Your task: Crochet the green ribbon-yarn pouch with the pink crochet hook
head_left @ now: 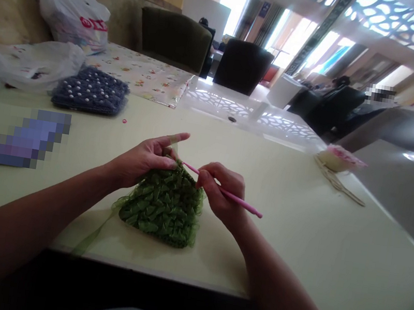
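Left of your left hand (151,159), a flat oblong (28,140) is pixelated; beyond it, the picture's edge crops a plastic bag (20,65). Left of your right hand (223,186), the pink hook's (241,202) tip is indistinct.

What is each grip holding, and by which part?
The right grip holds the pink hook around its middle; the left grip pinches the green piece at its top edge, near the hook's tip.

Illegible red lettering (94,25) on bag (73,8)
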The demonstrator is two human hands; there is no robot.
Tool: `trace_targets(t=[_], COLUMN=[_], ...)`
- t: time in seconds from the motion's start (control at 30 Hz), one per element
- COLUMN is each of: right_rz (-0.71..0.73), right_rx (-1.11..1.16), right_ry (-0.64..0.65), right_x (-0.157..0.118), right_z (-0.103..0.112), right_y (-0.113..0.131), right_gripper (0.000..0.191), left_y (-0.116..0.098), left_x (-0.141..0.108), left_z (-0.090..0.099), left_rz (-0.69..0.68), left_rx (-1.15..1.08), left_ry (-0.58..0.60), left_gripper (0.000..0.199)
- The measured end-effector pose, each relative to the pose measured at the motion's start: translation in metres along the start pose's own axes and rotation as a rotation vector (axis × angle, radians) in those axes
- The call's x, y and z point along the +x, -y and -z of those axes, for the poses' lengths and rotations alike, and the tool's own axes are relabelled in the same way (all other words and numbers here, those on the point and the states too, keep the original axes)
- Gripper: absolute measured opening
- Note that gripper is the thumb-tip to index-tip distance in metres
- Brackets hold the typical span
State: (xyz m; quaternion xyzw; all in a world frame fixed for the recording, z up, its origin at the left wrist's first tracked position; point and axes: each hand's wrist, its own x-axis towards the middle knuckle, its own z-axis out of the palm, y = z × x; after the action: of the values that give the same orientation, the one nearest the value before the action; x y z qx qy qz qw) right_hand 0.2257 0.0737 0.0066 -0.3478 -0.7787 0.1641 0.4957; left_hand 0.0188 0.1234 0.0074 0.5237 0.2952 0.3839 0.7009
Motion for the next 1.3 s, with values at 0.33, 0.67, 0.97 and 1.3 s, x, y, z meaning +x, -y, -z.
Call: trace_targets(t=[0.33,0.67,0.97,1.3], right_rz=[0.032,-0.069,-0.08,-0.201], right_rx=[-0.021,0.053,0.059,0.186], right_ry=[0.032,0.059,0.058,0.087], right_x=[0.0008,0.0044,0.0037,0.0061], right_z=[-0.0013,0.0032,0.0028,0.0081], right_y=[-0.0038,-0.0013,-0.0049,-0.0073], right_gripper=[0.021,0.024,0.021,0.021], left_y=[-0.0007,0.0012,0.0003,0.0008], left_x=[-0.0014,-0.0005,-0.0021,-0.0015], left_z=[-0.001,-0.0002,-0.0022,-0.0008], left_rz=[-0.003,-0.005,-0.024,-0.007], left_rx=[0.048,0.088,0.106,0.105], left_ry=[-0.003,0.014,0.012,0.032], left_gripper=[0.073,0.069,0.067,0.061])
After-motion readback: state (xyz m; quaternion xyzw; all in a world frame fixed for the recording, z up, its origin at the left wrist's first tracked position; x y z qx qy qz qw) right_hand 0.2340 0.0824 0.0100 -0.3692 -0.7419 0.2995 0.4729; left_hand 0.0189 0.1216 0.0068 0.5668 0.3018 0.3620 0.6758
